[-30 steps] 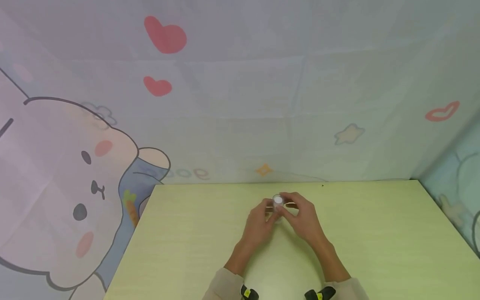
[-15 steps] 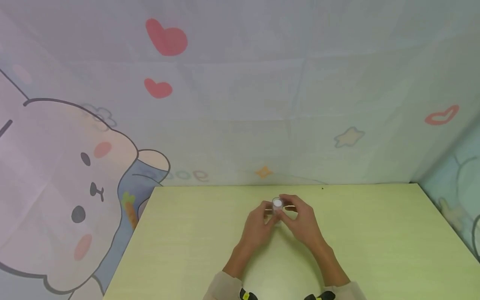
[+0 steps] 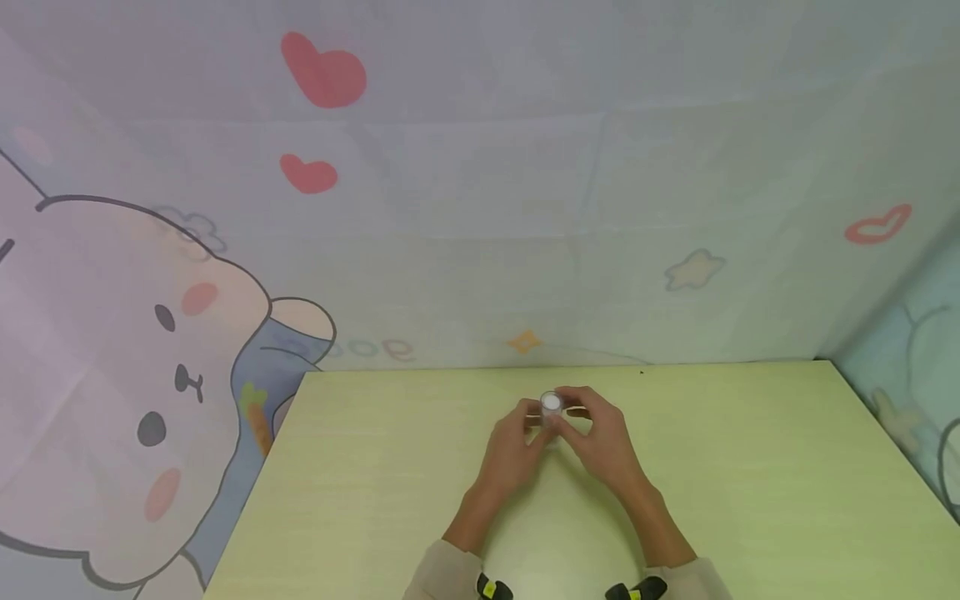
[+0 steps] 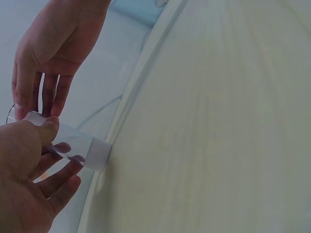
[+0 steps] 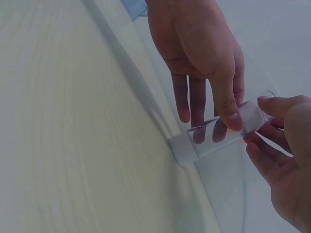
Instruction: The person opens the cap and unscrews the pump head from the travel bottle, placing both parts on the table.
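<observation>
A slim clear cylindrical bottle (image 5: 211,138) stands upright in the head view, between my two hands near the table's back edge. Its white base (image 5: 184,148) is right at the tabletop, and a white section (image 5: 251,115) shows inside the clear top end. My left hand (image 3: 512,450) grips the clear body, thumb on the near side and fingers behind. Higher up, my right hand (image 3: 606,440) pinches the top end between thumb and fingers. In the left wrist view, the left hand (image 4: 22,170) covers part of the bottle, while the right hand (image 4: 63,39) reaches its top.
The pale yellow-green wooden table (image 3: 360,483) stretches out on both sides of the hands. Behind it hangs a printed cloth (image 3: 465,183) with hearts and a cartoon animal. A dark cable loop (image 3: 947,467) shows at the far right.
</observation>
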`<state>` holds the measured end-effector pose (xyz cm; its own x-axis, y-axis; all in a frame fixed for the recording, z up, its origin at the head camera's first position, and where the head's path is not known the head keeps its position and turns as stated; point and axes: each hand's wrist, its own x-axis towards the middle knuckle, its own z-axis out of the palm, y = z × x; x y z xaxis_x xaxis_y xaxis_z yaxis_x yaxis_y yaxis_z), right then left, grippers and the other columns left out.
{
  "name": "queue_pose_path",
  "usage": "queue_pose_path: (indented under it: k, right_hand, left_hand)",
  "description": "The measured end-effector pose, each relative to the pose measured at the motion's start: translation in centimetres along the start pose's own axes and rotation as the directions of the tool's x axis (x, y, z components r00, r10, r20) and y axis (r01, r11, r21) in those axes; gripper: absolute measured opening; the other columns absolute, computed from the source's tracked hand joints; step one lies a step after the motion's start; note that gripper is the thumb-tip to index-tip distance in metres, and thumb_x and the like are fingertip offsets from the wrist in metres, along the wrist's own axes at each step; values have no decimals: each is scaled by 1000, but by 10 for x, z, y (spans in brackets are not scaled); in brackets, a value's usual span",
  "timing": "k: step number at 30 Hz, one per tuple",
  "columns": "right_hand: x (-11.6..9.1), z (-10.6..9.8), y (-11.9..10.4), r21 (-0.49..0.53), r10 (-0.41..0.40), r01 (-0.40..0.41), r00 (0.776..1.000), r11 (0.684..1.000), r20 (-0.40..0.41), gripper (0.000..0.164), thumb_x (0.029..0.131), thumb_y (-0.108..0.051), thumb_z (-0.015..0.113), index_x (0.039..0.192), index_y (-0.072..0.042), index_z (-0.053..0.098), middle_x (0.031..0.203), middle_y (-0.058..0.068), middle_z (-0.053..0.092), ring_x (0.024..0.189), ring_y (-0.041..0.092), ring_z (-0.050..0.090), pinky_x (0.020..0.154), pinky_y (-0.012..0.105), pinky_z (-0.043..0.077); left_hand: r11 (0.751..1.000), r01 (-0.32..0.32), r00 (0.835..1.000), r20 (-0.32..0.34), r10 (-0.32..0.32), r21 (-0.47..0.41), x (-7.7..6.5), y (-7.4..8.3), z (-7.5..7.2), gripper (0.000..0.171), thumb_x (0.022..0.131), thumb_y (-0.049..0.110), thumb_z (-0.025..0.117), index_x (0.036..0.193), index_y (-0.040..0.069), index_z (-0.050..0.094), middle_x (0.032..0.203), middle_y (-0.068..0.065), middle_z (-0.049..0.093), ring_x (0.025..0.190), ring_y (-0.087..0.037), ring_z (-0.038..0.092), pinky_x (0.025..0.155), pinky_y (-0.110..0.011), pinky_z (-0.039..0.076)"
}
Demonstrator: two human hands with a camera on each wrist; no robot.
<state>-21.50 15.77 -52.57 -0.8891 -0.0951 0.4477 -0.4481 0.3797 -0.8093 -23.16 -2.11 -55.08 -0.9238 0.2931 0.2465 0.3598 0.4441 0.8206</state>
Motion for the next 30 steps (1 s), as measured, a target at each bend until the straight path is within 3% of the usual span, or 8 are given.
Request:
queue_pose_path:
  k: [12, 20, 30]
  right_hand:
    - [0, -1, -3, 18, 0, 0, 1000, 1000, 7, 38, 96, -15, 82, 131, -9, 68, 123, 2, 72, 114, 24, 68, 99, 48, 58]
    - [1, -4, -2, 37, -5, 6, 1000, 999, -3, 39, 95, -15, 83, 131, -9, 69, 123, 3, 72, 114, 26, 68, 98, 57, 57]
    - [0, -3, -4, 28, -8, 8, 1000, 1000, -5, 39, 95, -14, 82, 131, -8, 68, 123, 4, 72, 113, 26, 69, 98, 49, 59]
  left_hand:
    - [999, 4, 1000, -5, -4, -34, -1, -1, 0, 35, 103, 35, 72, 132, 16, 63, 136, -1, 70, 119, -21, 71, 102, -42, 58]
    - [998, 14, 1000, -7, -14, -68, 0, -1, 1, 36, 103, 37, 72, 131, 16, 63, 134, -2, 70, 119, -23, 70, 100, -39, 58]
    - [994, 10, 1000, -10, -11, -111, 0, -6, 1, 36, 102, 38, 73, 130, 17, 65, 134, -4, 70, 119, -26, 71, 98, -39, 59]
